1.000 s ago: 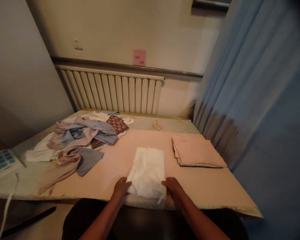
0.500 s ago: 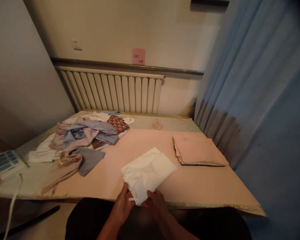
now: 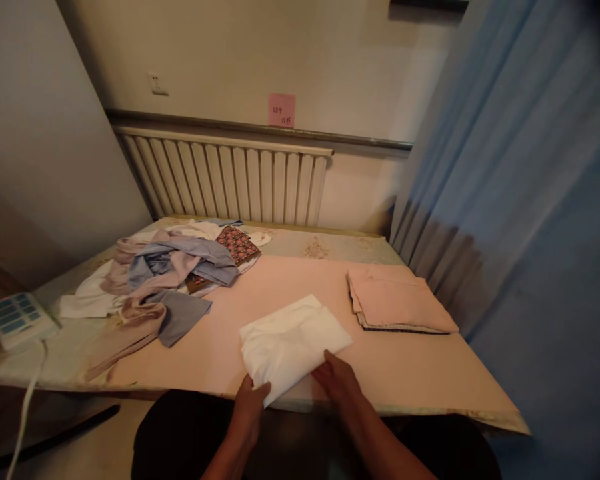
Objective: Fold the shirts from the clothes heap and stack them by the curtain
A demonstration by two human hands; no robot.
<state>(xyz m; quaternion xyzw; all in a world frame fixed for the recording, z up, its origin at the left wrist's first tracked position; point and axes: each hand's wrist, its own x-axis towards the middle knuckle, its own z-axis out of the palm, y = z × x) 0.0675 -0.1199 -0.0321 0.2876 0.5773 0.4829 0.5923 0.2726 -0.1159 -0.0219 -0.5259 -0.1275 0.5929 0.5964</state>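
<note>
A white garment (image 3: 295, 340), folded into a rough rectangle, lies at an angle on the pink mat (image 3: 395, 367) near the front edge of the table. My left hand (image 3: 250, 403) grips its near left corner, with the thumb on top and the fingers partly hidden. At the lower right edge, my right hand (image 3: 339, 380) holds the cloth, its thumb above and its other fingers underneath. To the right sits a stack of folded pink cloth (image 3: 400, 300) with darker layers below.
A loose heap of clothes (image 3: 180, 263) covers the table's left side, with a patterned cloth (image 3: 237, 245) in it. A white power strip (image 3: 23, 320) with a cord lies at the left corner. Blue curtains (image 3: 530, 200) hang at the right; a radiator (image 3: 240, 177) stands behind.
My right hand has moved right and up along the garment's edge. The near corner now looks flatter, and a small strip that stuck out by my left hand no longer shows.
</note>
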